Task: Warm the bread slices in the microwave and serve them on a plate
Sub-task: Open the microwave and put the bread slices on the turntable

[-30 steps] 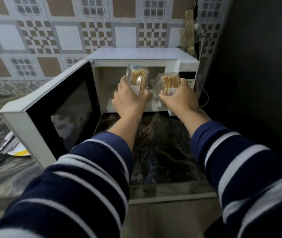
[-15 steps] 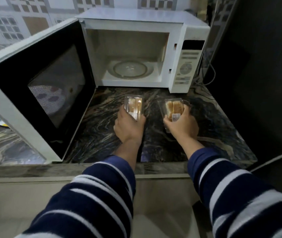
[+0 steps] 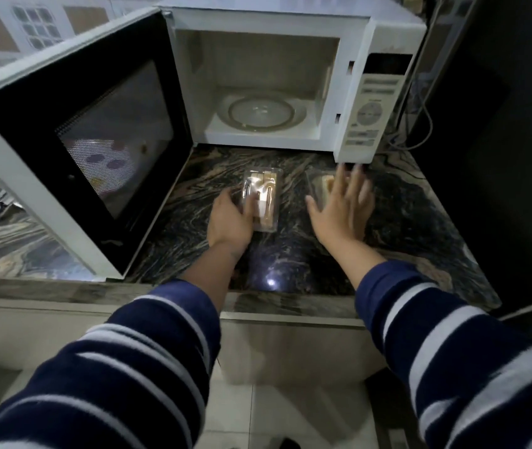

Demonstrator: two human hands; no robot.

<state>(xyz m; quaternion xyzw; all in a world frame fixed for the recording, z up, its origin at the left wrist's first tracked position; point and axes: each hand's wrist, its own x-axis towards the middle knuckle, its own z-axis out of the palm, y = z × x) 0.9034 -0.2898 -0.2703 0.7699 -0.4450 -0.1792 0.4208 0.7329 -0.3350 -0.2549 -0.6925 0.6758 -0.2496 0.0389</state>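
Both arms reach forward in striped sleeves. The left hand (image 3: pixel 230 218) curls its fingers around a clear bread pack (image 3: pixel 263 197); the right hand (image 3: pixel 342 210) is flat, fingers spread.

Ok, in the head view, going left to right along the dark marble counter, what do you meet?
Open white microwave door with its black mesh window → left hand → clear plastic pack of bread slices → right hand with spread fingers over a second clear pack.
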